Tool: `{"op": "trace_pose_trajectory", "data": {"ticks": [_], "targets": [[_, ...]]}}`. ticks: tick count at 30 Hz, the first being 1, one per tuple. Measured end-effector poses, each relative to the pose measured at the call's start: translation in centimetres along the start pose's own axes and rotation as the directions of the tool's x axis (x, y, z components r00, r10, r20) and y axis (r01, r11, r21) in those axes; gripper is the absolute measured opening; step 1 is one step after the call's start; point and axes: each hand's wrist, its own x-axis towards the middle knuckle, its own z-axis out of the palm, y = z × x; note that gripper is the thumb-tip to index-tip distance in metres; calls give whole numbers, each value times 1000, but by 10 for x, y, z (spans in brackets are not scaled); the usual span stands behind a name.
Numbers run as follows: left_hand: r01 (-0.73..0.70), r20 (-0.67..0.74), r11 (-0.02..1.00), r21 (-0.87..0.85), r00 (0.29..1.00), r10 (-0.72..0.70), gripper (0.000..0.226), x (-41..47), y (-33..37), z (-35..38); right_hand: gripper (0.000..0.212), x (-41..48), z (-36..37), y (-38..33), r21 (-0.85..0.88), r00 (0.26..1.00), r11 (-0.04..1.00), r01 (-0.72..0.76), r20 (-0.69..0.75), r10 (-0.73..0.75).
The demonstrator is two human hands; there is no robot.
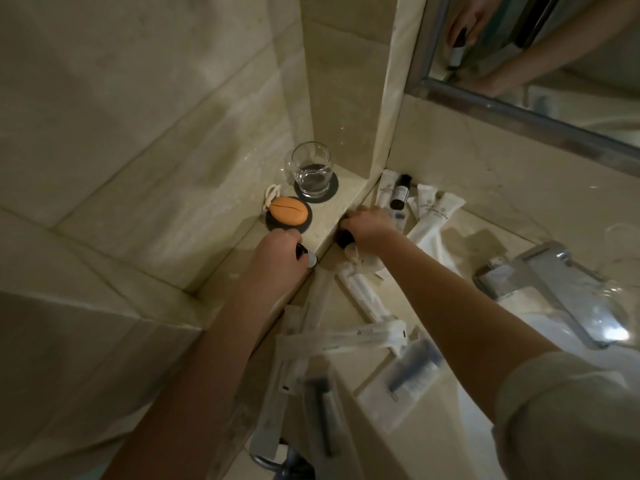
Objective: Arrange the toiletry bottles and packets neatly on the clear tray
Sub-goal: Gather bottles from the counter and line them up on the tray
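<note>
Two small dark bottles are in my hands, one in each. My left hand [280, 247] is curled round a small dark bottle [304, 255] at the front edge of the ledge [323, 220]. This bottle lies almost flat. Its long axis runs from upper left to lower right, and its silver end points out of my fist, to the right and toward me.

My right hand [370, 226] is just beside it. It grips a second dark bottle [345, 239] from above, low at the step where the ledge meets the surface [491, 233]. Only the black end of this bottle shows, pointing left and a little toward me. My fingers hide the rest, so I cannot tell its whole axis.

A third dark bottle [401, 192] stands upright at the back wall, cap up, between the white tubes [427, 202]. The tubes have their long axes running away from me, with the flat ends toward the wall. Nearer to me, clear packets [363, 336] lie on the surface at different angles, and some cross each other. One long packet [360, 296] runs diagonally from under my right hand toward the lower right.

On the ledge a glass [311, 171] with some water stands on a dark coaster [334, 190]. Near it an orange soap [289, 210] rests on a dark dish [272, 225]. The tap [554, 285] is at the right, below the mirror [571, 74].
</note>
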Motion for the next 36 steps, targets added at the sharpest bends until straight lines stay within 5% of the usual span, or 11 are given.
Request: {"op": "trace_pose_trajectory", "data": {"ticks": [4, 10, 14, 17, 19, 22, 31, 36], "targets": [[9, -21, 999, -32, 1000, -10, 24, -5, 6, -8, 43, -4, 7, 7, 40, 993, 999, 29, -114, -24], [41, -5, 994, -106, 999, -42, 18, -19, 17, -19, 28, -48, 3, 7, 505, 880, 857, 100, -447, 161], [-3, -20, 984, -180, 1000, -1, 19, -33, 35, -24, 27, -112, -3, 0, 785, 837, 587, 198, -447, 315], [-59, -19, 973, -225, 998, 56, 17, -45, 57, -23, 26, -159, 1, -6, 939, 834, 260, 224, -323, 448], [-90, -14, 967, -238, 996, 89, 17, -54, 73, -18, 25, -189, 6, -6, 973, 843, 39, 228, -218, 492], [-150, 9, 959, -241, 988, 156, 19, -67, 102, -6, 24, -234, 19, 1, 968, 844, -108, 226, -139, 519], [-310, 142, 902, -299, 921, 363, 22, -110, 215, 43, 30, -369, 53, 36, 954, 715, -233, 186, 31, 698], [-439, 200, 853, -281, 843, 500, 28, -127, 289, 75, 26, -438, 79, 70, 949, 550, -230, 213, 78, 831]]}}
